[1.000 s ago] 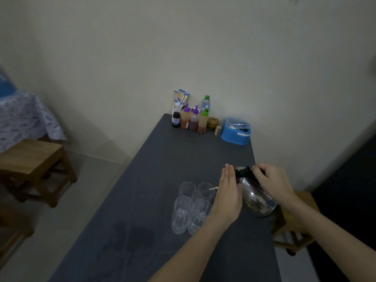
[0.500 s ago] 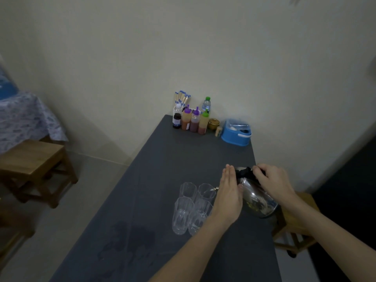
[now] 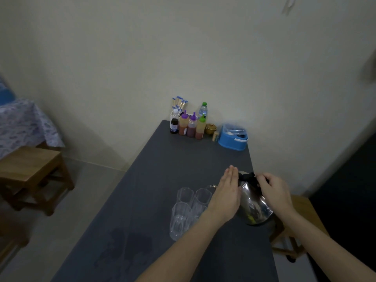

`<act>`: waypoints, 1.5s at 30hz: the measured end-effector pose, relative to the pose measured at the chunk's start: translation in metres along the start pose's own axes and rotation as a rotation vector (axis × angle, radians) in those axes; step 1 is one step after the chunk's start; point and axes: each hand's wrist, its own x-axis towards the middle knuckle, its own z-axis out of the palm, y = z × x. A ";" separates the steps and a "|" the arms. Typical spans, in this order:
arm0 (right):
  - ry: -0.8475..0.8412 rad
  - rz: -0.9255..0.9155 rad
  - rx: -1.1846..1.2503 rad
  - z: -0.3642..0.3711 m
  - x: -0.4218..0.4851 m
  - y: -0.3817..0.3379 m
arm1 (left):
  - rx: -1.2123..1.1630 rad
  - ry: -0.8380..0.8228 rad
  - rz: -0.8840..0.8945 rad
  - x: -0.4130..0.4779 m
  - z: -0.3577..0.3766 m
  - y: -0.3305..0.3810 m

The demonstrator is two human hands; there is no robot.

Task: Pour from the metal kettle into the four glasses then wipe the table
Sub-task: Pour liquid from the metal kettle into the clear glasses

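Now right hand [image 3: 273, 190] grips kettle [image 3: 254, 206] handle; left hand [image 3: 226, 195] flat against it.

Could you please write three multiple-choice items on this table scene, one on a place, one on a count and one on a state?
1. Where does the blue container stand?
A. at the table's far right corner
B. beside the glasses
C. on the wooden stool

2. How many clear glasses stand on the table?
A. two
B. four
C. six

3. How is the metal kettle held?
A. upright, untouched
B. tilted, spout toward the glasses
C. upside down

Answers: 1 A, it sits by the wall past the sauce bottles. 2 B, two rows of two. 3 B, the right hand grips its handle and the left hand lies flat against its side.
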 end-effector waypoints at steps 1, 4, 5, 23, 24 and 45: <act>0.008 0.015 0.037 0.001 -0.002 0.001 | 0.018 -0.010 0.016 0.001 -0.001 0.000; 0.006 0.034 0.099 0.003 -0.005 0.002 | 0.055 -0.028 0.042 0.003 -0.005 -0.003; -0.001 0.027 0.110 0.004 -0.005 0.000 | 0.059 -0.022 0.048 0.003 -0.007 -0.004; -0.210 -0.329 -0.201 0.031 0.034 -0.059 | -0.312 0.246 -0.194 -0.022 -0.019 -0.033; -0.216 -0.350 -0.215 0.032 0.035 -0.060 | -0.323 0.265 -0.201 -0.022 -0.018 -0.034; -0.201 -0.487 -0.340 0.043 0.043 -0.071 | -0.385 0.336 -0.239 -0.026 -0.016 -0.034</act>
